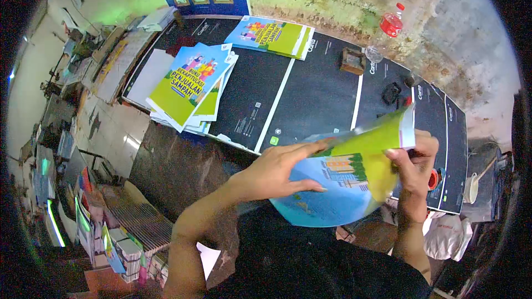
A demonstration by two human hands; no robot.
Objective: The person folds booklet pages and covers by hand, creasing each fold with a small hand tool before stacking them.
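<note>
A blue and green printed booklet is curved between my hands in front of my dark clothing. My left hand holds its left side, the thumb lying on the blue cover and the fingers reaching along the upper edge. Its right edge is pinched between the thumb and fingers of my right hand, where a green flap with a white border bends upward, slightly blurred. Beyond my left hand, a fanned stack of similar booklets lies on the black table.
More booklets lie at the table's back edge. A small wooden box, a red-capped bottle and a black cord are farther right. A white plastic bag hangs at lower right. Paper stacks stand at lower left.
</note>
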